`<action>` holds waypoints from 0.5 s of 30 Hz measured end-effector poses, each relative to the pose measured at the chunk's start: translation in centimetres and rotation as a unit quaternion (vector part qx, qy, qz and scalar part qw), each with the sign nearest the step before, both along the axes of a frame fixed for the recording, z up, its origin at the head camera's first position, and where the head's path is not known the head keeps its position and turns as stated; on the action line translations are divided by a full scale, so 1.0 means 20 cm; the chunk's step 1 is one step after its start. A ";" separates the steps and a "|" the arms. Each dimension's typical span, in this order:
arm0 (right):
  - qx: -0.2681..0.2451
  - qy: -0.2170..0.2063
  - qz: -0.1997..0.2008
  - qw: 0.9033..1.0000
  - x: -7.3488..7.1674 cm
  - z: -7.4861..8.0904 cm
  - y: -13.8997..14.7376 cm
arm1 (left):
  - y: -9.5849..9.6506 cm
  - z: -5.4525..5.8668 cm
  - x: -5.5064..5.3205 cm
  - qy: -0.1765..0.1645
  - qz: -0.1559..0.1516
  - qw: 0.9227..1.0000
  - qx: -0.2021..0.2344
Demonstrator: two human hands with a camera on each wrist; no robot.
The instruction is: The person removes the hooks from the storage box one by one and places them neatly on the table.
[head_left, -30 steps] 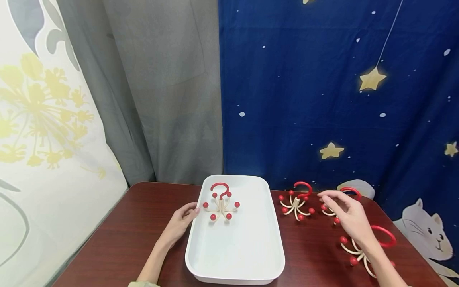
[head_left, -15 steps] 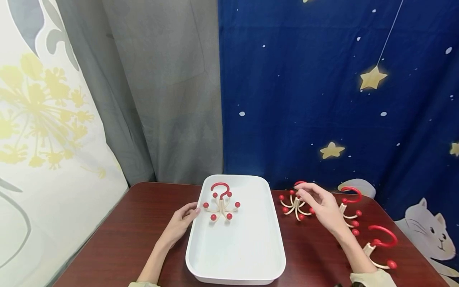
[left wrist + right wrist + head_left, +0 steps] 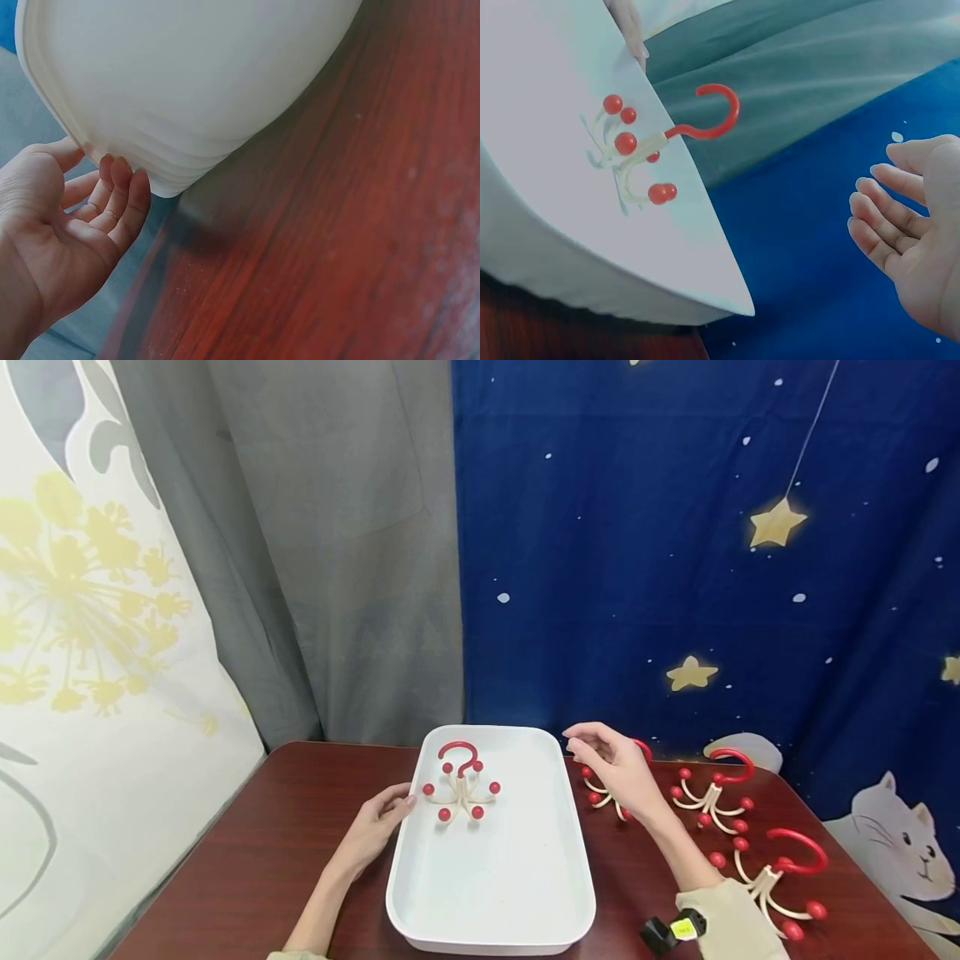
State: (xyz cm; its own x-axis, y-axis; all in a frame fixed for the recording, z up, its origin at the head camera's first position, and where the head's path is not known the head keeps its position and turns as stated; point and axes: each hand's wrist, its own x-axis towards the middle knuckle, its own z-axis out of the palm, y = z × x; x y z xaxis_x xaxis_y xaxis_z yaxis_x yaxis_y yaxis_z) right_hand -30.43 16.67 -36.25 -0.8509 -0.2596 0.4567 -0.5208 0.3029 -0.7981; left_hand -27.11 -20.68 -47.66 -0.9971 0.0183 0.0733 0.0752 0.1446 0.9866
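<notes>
My left hand holds the left rim of a white tray, thumb at the edge and fingers against its outer wall in the left wrist view. Inside the tray, near its far left, stands a cream multi-arm hanger with a red hook on top and red balls on its arm tips. My right hand hovers near the tray's far right corner, holding nothing, its fingers loosely bent. It partly hides a second hanger of the same kind on the table behind it.
Two more such hangers stand to the right on the brown table: one farther back and one nearer. A black device sits at my right sleeve. Grey and blue curtains hang behind the table.
My right hand has moved left, from over the far right hanger, past the one beside the tray, to the tray's corner. My left hand and the tray have stayed put.
</notes>
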 end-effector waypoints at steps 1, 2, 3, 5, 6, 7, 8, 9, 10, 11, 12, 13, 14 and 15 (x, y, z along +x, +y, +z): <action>-0.002 -0.004 0.002 1.000 -0.01 0.00 -0.02 | 0.00 0.00 0.00 0.000 -0.001 1.000 -0.001; -0.007 -0.007 0.005 1.000 -0.01 0.00 -0.03 | 0.00 0.00 0.00 0.001 -0.002 1.000 -0.001; -0.010 -0.010 0.008 1.000 -0.02 0.00 -0.05 | 0.00 0.00 0.00 0.001 -0.002 1.000 -0.001; -0.008 -0.008 0.013 1.000 -0.03 0.01 -0.09 | 0.00 0.00 0.00 0.002 -0.003 1.000 -0.002; -0.006 -0.005 0.014 1.000 -0.03 0.01 -0.11 | 0.00 0.00 0.00 0.002 -0.002 1.000 -0.002; -0.002 -0.002 0.013 1.000 -0.04 0.01 -0.13 | 0.00 0.00 0.00 0.002 -0.002 1.000 -0.004; 0.001 0.001 0.013 1.000 -0.04 0.02 -0.15 | 0.00 0.00 0.00 0.004 -0.002 1.000 -0.004; 0.006 0.003 0.012 1.000 -0.04 0.02 -0.18 | -0.01 0.00 0.00 0.003 -0.002 1.000 -0.005; 0.013 0.005 0.013 1.000 -0.04 0.02 -0.20 | -0.01 0.00 0.00 0.005 -0.001 1.000 -0.005; 0.016 0.005 0.012 1.000 -0.05 0.02 -0.22 | -0.01 0.00 0.00 0.005 -0.001 1.000 -0.007; 0.018 0.003 0.012 1.000 -0.05 0.02 -0.24 | -0.01 0.00 0.00 0.005 -0.001 1.000 -0.007; 0.020 0.002 0.010 1.000 -0.05 0.01 -0.26 | -0.01 0.00 0.00 0.005 -0.003 1.000 -0.008; 0.022 -0.001 0.009 1.000 -0.06 0.01 -0.28 | 0.00 0.00 0.00 0.005 -0.003 1.000 -0.008; 0.022 -0.004 0.008 1.000 -0.06 0.01 -0.30 | 0.00 0.00 0.00 0.004 -0.004 1.000 -0.008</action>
State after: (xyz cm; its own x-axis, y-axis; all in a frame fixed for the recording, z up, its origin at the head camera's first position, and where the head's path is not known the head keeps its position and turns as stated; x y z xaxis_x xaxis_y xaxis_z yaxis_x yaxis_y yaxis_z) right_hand -31.68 10.58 -36.15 -0.8495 -0.2940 0.4381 -0.5203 0.3298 -0.7877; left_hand -27.12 -20.73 -47.71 -0.9964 0.0265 0.0801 0.0833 0.1598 0.9836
